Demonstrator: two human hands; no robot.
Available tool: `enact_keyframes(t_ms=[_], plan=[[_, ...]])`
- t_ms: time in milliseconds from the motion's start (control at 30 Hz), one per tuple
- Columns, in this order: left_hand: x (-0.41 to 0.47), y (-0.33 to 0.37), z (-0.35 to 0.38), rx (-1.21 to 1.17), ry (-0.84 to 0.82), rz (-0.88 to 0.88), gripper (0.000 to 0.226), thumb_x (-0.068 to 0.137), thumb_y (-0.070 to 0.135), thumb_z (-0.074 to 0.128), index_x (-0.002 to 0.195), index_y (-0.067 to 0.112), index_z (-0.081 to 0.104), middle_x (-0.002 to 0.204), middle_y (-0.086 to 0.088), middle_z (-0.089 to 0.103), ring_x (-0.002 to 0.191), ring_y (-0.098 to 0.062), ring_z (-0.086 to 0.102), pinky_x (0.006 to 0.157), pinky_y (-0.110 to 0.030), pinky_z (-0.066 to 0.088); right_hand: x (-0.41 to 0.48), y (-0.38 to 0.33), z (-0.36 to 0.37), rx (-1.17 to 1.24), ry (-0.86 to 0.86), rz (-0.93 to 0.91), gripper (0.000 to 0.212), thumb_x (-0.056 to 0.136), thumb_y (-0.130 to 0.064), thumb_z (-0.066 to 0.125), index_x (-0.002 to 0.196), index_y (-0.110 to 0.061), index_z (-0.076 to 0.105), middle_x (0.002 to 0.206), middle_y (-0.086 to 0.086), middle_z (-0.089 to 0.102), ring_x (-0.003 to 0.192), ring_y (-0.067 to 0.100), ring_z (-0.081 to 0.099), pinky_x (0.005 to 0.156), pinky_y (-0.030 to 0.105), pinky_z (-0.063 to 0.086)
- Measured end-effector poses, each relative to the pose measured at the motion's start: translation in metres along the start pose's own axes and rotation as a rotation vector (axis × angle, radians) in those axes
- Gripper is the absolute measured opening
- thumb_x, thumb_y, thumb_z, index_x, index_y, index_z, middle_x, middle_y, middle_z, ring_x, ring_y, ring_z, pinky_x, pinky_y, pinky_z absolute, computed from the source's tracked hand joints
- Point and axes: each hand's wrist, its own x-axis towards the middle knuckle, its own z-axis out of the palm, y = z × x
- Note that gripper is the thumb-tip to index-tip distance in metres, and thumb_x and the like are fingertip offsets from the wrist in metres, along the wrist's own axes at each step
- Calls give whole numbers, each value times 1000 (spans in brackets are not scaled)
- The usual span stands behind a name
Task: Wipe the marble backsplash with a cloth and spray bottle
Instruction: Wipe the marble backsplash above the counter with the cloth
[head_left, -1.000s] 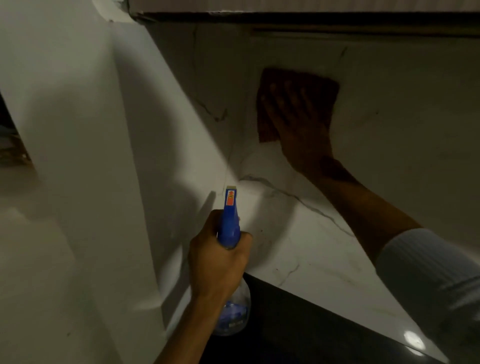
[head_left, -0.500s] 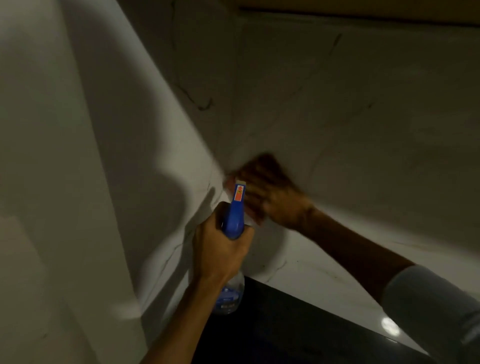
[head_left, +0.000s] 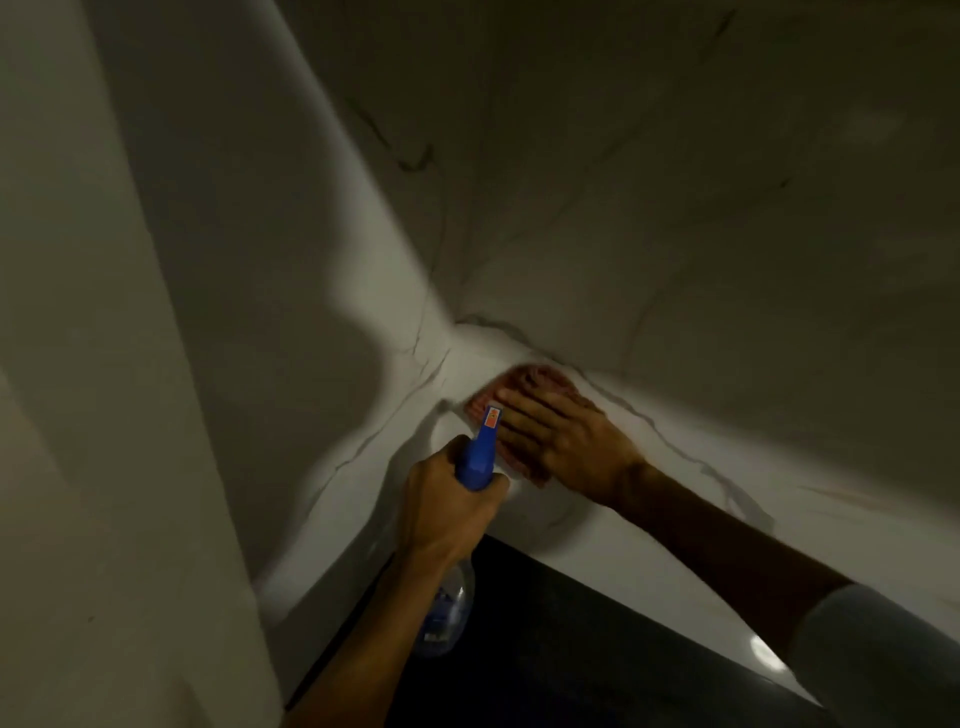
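Dark bench and pale side wall

A black bench (head_left: 597, 660) lies below the fingers; a plain pale wall (head_left: 104, 415) stands left.

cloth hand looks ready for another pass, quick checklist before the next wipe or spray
1. Cloth flat under the right hand, on the marble: ok.
2. Spray bottle gripped by the left hand: ok.
3. Nozzle clear of the right hand: not ok, it points at the cloth hand.
4. Liquid left in the bottle: cannot tell.
5. Marble already wet or clean: cannot tell, dim light.
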Motion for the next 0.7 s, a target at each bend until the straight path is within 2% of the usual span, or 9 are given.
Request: enact_keyframes(t_ms=[67,133,233,333,400,500,633,700], plan=[[0,-3,3,17,2,-10,19,70,23,70,67,24,52,53,-3,57,54,-33,63,56,-50,57,-6,10,-4,-5,-20,-35,91,69,-15,82,145,-20,32,152,6,35,143,25,27,119,45,14],[3,-3,6,1,-4,-28,14,69,26,69,73,24,56,59,-7,63,55,-32,64,56,-49,58,3,35,-15,9,127,17,70,83,-10,67,146,-16,37,152,8,35,142,28,28,118,47,19],[10,-2,8,-8,-5,-59,17,72,22,71,66,21,54,52,-3,58,49,-28,62,53,-47,58,22,87,-43,-16,284,191,49,97,-14,43,146,-11,38,151,12,37,141,34,29,119,49,11],[13,-4,9,14,-5,-71,20,72,23,70,65,22,52,50,1,55,46,-24,60,54,-46,59,30,100,-56,-90,362,357,49,98,-15,46,145,-9,38,151,13,38,139,33,33,116,48,19],[12,-10,10,19,-11,-94,14,73,24,70,73,22,56,55,-4,60,48,-27,62,54,-46,59,29,82,-51,-72,374,407,51,96,-9,43,146,-9,35,152,12,35,140,32,32,116,48,21],[8,-19,9,28,-8,-111,14,73,25,69,82,19,61,61,-11,64,50,-31,64,55,-47,59,20,37,-32,24,290,349,54,95,-5,39,148,-11,32,155,11,30,143,31,25,116,49,21],[1,-18,4,33,21,-85,13,72,22,68,70,16,57,55,-13,61,47,-34,61,51,-49,57,-4,-34,1,155,-67,182,79,84,-16,61,152,-14,20,159,10,15,147,29,12,119,45,5],[-3,-16,1,44,-3,-103,18,75,18,68,65,20,54,51,-8,57,44,-33,61,48,-49,57,-15,-63,10,151,-267,46,84,87,-18,62,153,-14,10,160,10,6,147,29,3,115,43,-8]])
